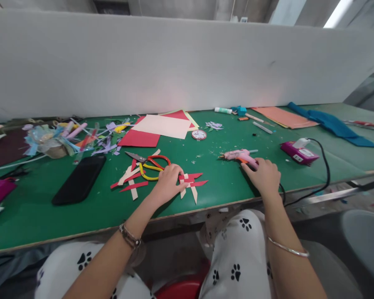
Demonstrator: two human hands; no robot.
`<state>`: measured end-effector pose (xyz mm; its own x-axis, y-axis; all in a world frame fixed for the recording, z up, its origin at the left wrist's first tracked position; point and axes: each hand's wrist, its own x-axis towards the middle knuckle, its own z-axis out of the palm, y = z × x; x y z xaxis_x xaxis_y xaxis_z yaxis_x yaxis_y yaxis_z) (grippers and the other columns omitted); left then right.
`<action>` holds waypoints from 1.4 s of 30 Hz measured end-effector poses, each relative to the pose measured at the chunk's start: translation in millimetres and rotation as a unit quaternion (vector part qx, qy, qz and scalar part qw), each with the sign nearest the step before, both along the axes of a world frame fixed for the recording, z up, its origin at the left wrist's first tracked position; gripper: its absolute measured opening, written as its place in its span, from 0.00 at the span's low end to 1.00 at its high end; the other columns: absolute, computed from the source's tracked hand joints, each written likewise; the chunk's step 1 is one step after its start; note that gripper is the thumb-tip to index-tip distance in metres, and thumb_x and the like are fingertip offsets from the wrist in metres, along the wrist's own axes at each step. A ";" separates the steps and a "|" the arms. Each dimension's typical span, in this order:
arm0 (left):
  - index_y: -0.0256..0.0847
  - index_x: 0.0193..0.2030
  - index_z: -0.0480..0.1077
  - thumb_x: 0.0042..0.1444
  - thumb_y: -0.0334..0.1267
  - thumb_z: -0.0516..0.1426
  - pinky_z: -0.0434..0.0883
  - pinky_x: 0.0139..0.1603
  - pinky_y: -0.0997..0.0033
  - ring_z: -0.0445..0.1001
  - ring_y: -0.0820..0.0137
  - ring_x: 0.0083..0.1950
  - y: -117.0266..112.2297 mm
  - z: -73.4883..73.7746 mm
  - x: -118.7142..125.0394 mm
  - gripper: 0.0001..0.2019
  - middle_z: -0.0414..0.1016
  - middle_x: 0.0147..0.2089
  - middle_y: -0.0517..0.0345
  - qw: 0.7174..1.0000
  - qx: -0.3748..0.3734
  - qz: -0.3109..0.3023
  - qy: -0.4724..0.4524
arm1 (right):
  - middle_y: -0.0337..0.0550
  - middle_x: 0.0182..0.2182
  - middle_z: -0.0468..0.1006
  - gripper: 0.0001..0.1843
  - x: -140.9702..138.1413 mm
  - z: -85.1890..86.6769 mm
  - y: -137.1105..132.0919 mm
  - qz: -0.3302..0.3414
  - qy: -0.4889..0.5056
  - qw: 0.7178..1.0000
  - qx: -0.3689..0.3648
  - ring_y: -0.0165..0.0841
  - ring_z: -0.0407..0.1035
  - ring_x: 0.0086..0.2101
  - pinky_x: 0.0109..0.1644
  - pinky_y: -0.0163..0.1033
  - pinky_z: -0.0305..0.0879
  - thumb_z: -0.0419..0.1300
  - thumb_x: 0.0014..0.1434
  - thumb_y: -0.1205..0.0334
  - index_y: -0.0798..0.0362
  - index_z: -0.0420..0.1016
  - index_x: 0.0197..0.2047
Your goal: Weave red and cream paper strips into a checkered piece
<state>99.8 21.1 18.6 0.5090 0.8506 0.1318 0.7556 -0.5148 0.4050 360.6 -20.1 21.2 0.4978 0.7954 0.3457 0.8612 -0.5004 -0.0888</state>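
My left hand (168, 181) is at the table's front, its fingertips closed on the left side of a small weave of red and cream paper strips (192, 178). Just behind that hand lie scissors (143, 159) with one red and one yellow handle loop. Several loose red and cream strips (132, 182) are scattered to its left. Over on the right, my right hand (264, 176) grips the handle of a pink hot glue gun (239, 155), which rests on the table with its nozzle toward the left. My palm hides part of the handle.
A black phone (79, 180) lies left, near a pile of paper scraps (107, 143). Red and cream sheets (162, 126) are behind the scissors. A purple box (299, 153) with a black cable stands right. A white partition (187, 66) closes the back.
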 end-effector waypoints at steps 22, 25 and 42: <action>0.39 0.23 0.63 0.41 0.32 0.58 0.69 0.25 0.81 0.69 0.77 0.23 7.4 42.7 -111.0 0.05 0.69 0.21 0.65 0.630 -0.165 0.250 -0.716 | 0.47 0.37 0.71 0.10 -185.2 21.2 53.9 0.459 0.154 0.873 -0.051 0.32 0.66 0.38 0.40 0.35 0.61 0.51 0.53 0.66 0.56 0.68 0.40; 0.39 0.22 0.62 0.46 0.29 0.53 0.69 0.23 0.83 0.68 0.79 0.21 12.0 43.3 -113.4 0.05 0.67 0.19 0.66 0.569 -0.169 0.278 -0.755 | 0.51 0.43 0.69 0.14 -211.3 18.1 60.1 0.450 0.068 0.882 -0.126 0.37 0.63 0.45 0.46 0.37 0.59 0.52 0.54 0.63 0.57 0.67 0.44; 0.39 0.28 0.61 0.45 0.33 0.52 0.68 0.23 0.77 0.70 0.76 0.23 16.0 33.1 -97.2 0.02 0.70 0.23 0.64 0.646 -0.088 0.268 -0.709 | 0.41 0.25 0.72 0.02 -151.3 35.3 11.7 0.368 0.147 0.885 -0.245 0.30 0.63 0.25 0.24 0.31 0.45 0.51 0.45 0.66 0.53 0.63 0.26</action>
<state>2.7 37.1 51.7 -0.3912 0.9201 0.0185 -0.3891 -0.1836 0.9027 209.3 -8.5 56.5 -0.2068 0.9600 -0.1888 0.9457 0.1466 -0.2901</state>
